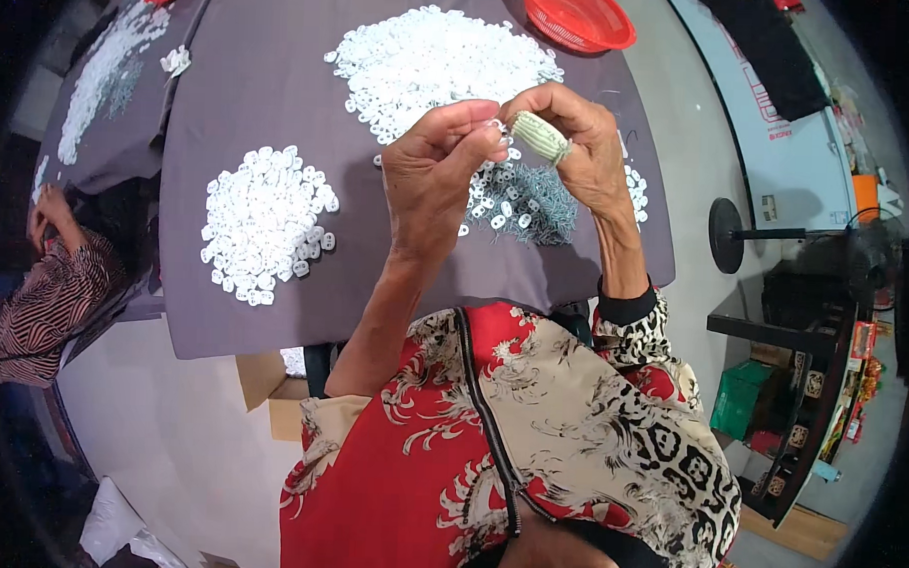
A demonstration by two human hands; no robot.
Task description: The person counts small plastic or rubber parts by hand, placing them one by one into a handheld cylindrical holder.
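Note:
Above the table, my two hands meet at their fingertips. My left hand (433,173) pinches a small white plastic piece (498,128) between thumb and fingers. My right hand (584,148) is closed against it, with a pale green ribbed, knit-looking cover (540,138) around one finger. Whatever its fingertips grip is too small to make out. Below the hands lies a tangled heap of thin grey metal bits (547,207), with white oval pieces scattered over its left side. Beyond them spreads a large pile of white oval pieces (432,63); a smaller pile (261,227) sits to the left.
A red plastic basket (584,23) stands at the table's far right edge. To the left, another person's hands (54,215) are at a second table with white pieces. A cardboard box (261,377) sits below the near edge; a fan (866,253) and black shelf (773,330) are right.

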